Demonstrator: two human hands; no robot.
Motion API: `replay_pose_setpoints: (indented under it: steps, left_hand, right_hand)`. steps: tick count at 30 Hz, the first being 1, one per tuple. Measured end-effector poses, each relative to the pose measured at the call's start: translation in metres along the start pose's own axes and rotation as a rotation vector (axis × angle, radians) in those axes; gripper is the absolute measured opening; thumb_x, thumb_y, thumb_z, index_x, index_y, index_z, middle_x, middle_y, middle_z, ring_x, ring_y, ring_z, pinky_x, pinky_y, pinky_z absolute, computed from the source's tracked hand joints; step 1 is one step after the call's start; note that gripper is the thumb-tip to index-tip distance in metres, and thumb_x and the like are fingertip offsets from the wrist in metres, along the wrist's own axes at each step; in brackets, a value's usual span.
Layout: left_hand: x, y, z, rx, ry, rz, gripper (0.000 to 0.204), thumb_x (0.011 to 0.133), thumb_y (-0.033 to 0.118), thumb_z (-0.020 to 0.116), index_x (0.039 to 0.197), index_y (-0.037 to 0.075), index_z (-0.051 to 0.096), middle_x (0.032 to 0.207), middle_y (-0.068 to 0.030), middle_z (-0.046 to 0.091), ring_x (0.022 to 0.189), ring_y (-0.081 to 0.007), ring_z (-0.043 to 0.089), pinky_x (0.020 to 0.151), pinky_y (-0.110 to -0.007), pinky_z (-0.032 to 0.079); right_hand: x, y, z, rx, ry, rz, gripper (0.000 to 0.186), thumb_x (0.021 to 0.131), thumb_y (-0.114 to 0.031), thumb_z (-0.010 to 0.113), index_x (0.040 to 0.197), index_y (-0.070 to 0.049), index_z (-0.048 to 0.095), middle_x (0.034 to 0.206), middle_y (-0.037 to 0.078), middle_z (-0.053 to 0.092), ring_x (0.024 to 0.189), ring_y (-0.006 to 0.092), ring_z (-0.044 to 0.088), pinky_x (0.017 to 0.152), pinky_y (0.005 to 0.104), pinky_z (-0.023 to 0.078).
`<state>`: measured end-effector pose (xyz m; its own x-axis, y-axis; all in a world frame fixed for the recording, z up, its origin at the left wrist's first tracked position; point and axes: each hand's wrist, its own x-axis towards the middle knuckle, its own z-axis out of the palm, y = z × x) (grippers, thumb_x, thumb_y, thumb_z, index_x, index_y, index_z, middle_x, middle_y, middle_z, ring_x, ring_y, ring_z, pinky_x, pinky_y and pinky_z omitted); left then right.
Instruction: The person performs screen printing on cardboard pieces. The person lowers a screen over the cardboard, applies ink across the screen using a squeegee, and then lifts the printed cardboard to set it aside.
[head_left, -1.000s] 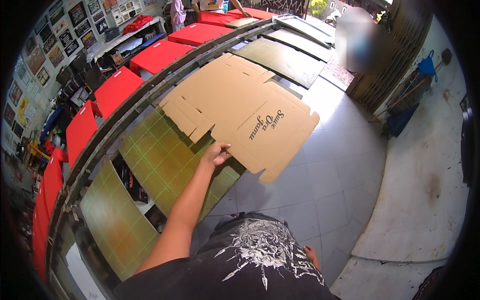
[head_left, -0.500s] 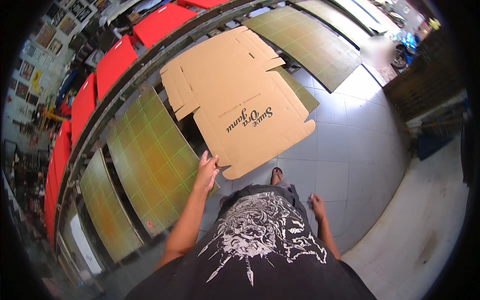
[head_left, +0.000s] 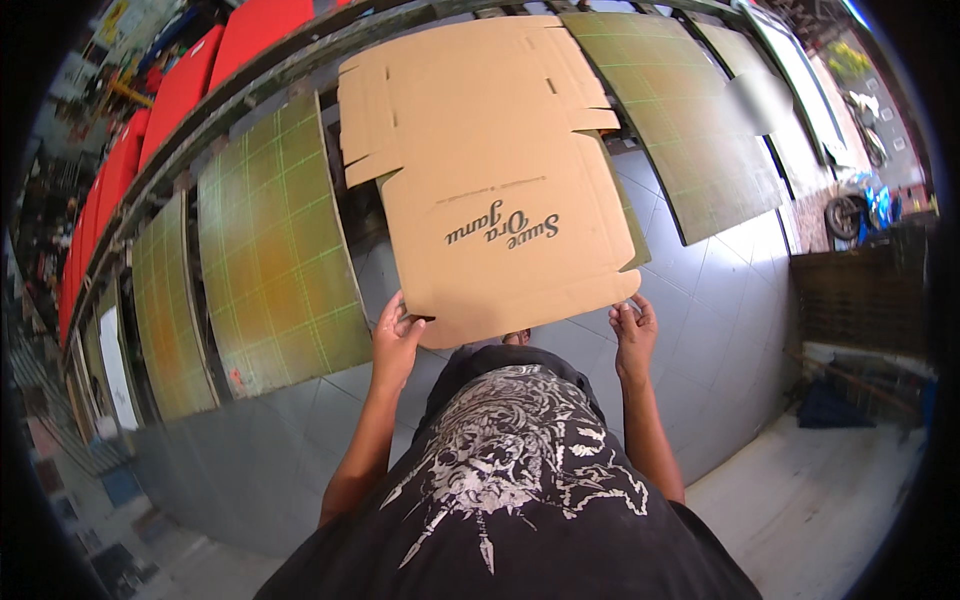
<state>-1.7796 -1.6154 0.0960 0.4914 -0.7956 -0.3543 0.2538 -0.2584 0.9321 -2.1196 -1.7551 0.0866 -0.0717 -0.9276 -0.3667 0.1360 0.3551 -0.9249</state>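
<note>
A flat, unfolded cardboard box (head_left: 490, 130) with black lettering and slotted side flaps lies in front of me over an olive-green board (head_left: 628, 213), which shows along its right edge. At the near left corner, my left hand (head_left: 397, 345) is closed on the box's edge, thumb and fingers pinching it. My right hand (head_left: 634, 335) is at the near right corner, its fingertips closed on the flap there. The near flap reaches out past the board toward my body.
Olive boards with green grid lines stand in a row, one at left (head_left: 270, 240) and another at right (head_left: 680, 120). Red panels (head_left: 180, 90) line the far side beyond a dark rail (head_left: 300, 75). Grey tiles (head_left: 700, 330) cover the floor; a blue motorcycle (head_left: 862, 212) is at far right.
My right hand has risen from beside my body to the box's near right corner. My left hand still grips the left corner. The box now sits straighter before me, and the view has turned right.
</note>
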Motion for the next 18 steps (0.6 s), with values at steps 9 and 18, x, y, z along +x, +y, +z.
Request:
replay_pose_setpoints:
  steps: [9, 18]
  left_hand:
    - [-0.011, -0.012, 0.002, 0.521, 0.036, 0.276, 0.097, 0.067, 0.019, 0.083, 0.144, -0.001, 0.027, 0.128, -0.0172, 0.043, 0.112, -0.0279, 0.050, 0.094, -0.038, 0.045]
    - [-0.005, -0.011, 0.001, 0.802, 0.006, 0.409, 0.114, 0.060, 0.041, 0.086, 0.144, -0.001, 0.022, 0.124, -0.0203, 0.043, 0.114, -0.0365, 0.045, 0.096, -0.045, 0.039]
  right_hand:
    - [0.024, -0.001, 0.000, -0.175, -0.062, -0.023, 0.028, 0.091, -0.010, 0.061, 0.113, 0.003, 0.050, 0.085, 0.008, 0.065, 0.074, 0.0121, 0.062, 0.068, 0.0235, 0.050]
    - [0.033, 0.004, -0.007, -0.242, -0.107, -0.077, 0.012, 0.091, -0.009, 0.061, 0.097, -0.003, 0.053, 0.081, 0.003, 0.062, 0.071, 0.0097, 0.060, 0.068, 0.0233, 0.050]
